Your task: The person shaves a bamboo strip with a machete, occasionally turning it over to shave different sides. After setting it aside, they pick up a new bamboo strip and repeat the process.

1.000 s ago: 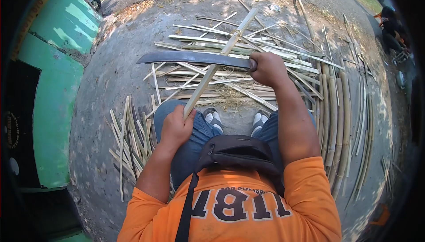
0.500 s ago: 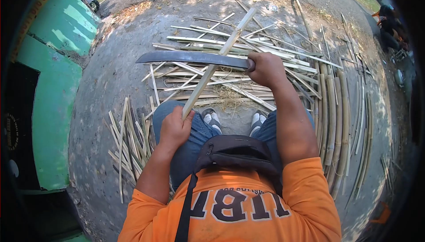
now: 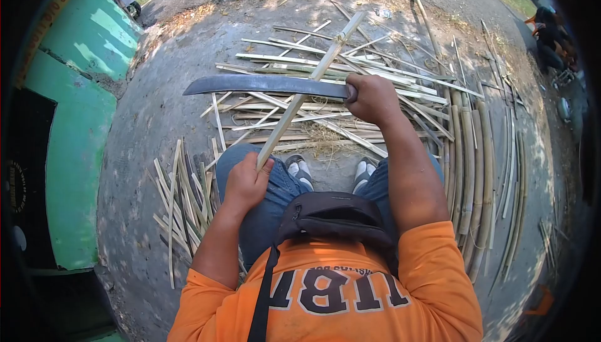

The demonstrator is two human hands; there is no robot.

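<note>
My left hand (image 3: pixel 247 182) grips the near end of a split bamboo strip (image 3: pixel 290 116) just over my left knee. The strip slants up and away to the right, with a node near its far end. In my right hand (image 3: pixel 374 99) is the handle of a machete (image 3: pixel 263 84), its long dark blade pointing left. The blade lies across the strip around its middle and overlaps it in this view. Below both, a spread of split bamboo strips (image 3: pixel 300 66) covers the ground beyond my feet.
Thicker bamboo poles (image 3: pixel 466 166) lie lengthwise on my right. A heap of thin strips (image 3: pixel 181 198) lies on my left. The green wall (image 3: pixel 78 154) rises at the far left. Another person (image 3: pixel 551 41) is at the upper right, beyond the poles.
The machete and my right hand have shifted slightly left and a little nearer to me along the strip. My left hand keeps its grip, almost unmoved.
</note>
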